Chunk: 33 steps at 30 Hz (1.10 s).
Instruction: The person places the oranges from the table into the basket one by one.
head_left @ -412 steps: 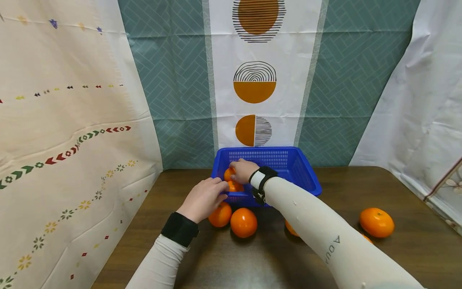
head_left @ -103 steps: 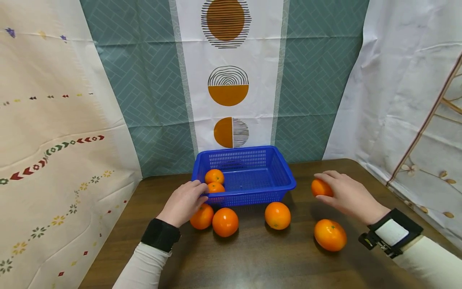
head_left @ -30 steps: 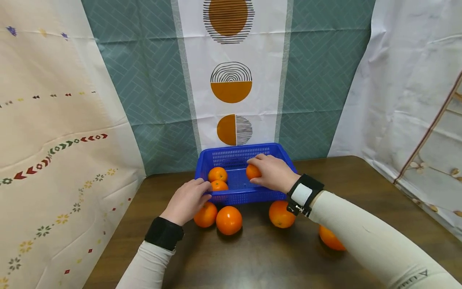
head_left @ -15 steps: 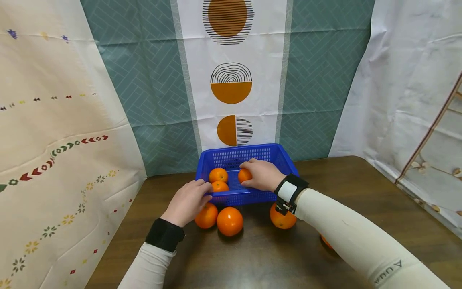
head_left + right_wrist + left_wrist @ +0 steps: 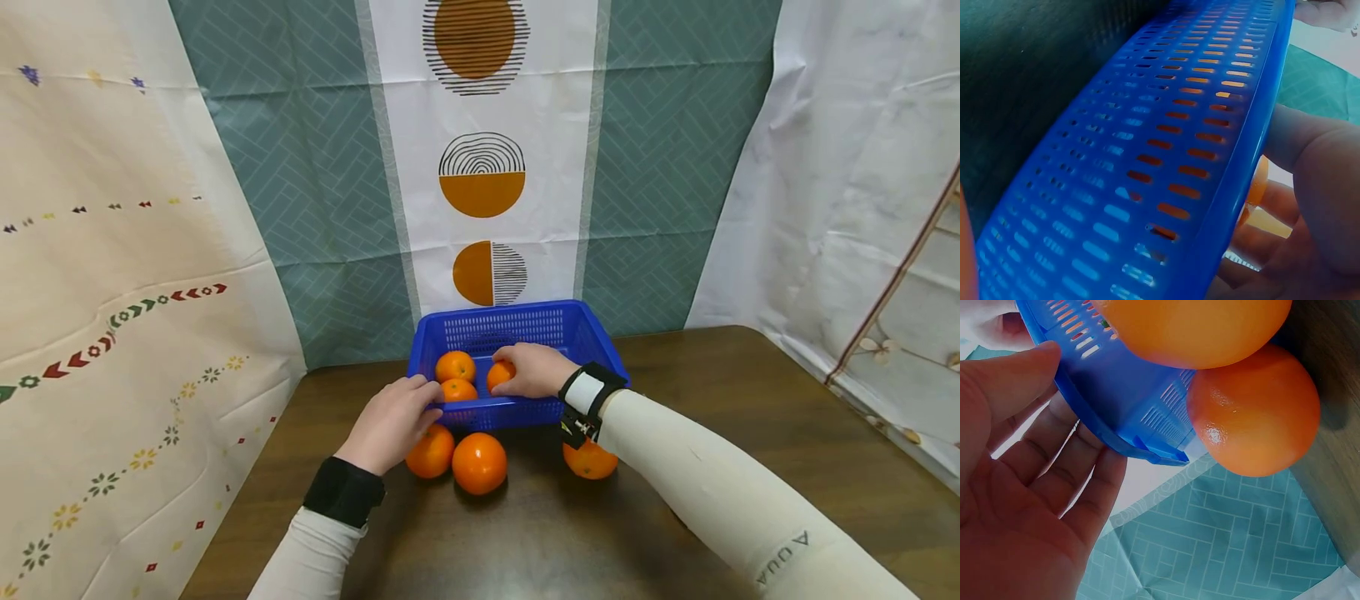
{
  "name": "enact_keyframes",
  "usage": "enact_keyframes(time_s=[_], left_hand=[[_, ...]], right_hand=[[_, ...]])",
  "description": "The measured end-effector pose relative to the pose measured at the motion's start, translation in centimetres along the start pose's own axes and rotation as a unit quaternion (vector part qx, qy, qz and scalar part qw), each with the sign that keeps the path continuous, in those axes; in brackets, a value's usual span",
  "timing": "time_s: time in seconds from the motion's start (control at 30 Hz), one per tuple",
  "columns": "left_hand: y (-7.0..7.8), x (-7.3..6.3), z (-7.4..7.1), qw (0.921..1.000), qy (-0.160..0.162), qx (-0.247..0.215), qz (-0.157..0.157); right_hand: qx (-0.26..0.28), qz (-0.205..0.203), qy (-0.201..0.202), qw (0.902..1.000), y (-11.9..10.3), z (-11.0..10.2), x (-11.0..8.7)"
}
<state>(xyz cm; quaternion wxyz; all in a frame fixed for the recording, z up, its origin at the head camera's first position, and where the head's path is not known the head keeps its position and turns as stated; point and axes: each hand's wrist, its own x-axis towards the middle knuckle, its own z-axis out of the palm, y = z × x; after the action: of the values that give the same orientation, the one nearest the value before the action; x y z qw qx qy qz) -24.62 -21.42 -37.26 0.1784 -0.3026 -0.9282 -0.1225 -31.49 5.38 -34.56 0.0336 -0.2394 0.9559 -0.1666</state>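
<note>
My left hand (image 5: 393,419) grips the near left rim of a blue plastic basket (image 5: 525,412); the left wrist view has the thumb on one side of the basket rim (image 5: 1094,428) and fingers on the other. Inside the basket, my right hand (image 5: 538,371) holds an orange (image 5: 499,374) low, between thumb and fingers. Left of it, in the basket, sit a rear orange (image 5: 455,367) and a front orange (image 5: 459,389). In the right wrist view the slotted basket wall (image 5: 1166,144) hides most of the held orange.
On the wooden table (image 5: 525,550), an orange (image 5: 431,454) below my left hand and another orange (image 5: 480,464) stand before the basket. A third orange (image 5: 591,461) is partly covered by my right wrist. A patterned cloth (image 5: 330,208) hangs behind.
My right hand has carried an orange from the table right of the basket leftward into it, and lowered it beside the other two. My left hand stays on the rim.
</note>
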Motion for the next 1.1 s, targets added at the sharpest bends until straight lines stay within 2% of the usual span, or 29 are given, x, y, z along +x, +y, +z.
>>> enact_keyframes(time_s=[0.3,0.63,1.1], left_hand=[[0.0,-0.1,0.0,0.9999,-0.006,-0.005,-0.006],[0.0,0.1,0.0,1.0000,-0.008,0.002,-0.004],[-0.1,0.1,0.0,1.0000,-0.007,-0.001,-0.003]], right_hand=[[-0.015,-0.005,-0.005,0.9999,-0.1,1.0,1.0],[-0.008,0.001,-0.014,0.9999,0.2,1.4,1.9],[0.025,0.021,-0.063,0.9975,0.1,1.0,1.9]])
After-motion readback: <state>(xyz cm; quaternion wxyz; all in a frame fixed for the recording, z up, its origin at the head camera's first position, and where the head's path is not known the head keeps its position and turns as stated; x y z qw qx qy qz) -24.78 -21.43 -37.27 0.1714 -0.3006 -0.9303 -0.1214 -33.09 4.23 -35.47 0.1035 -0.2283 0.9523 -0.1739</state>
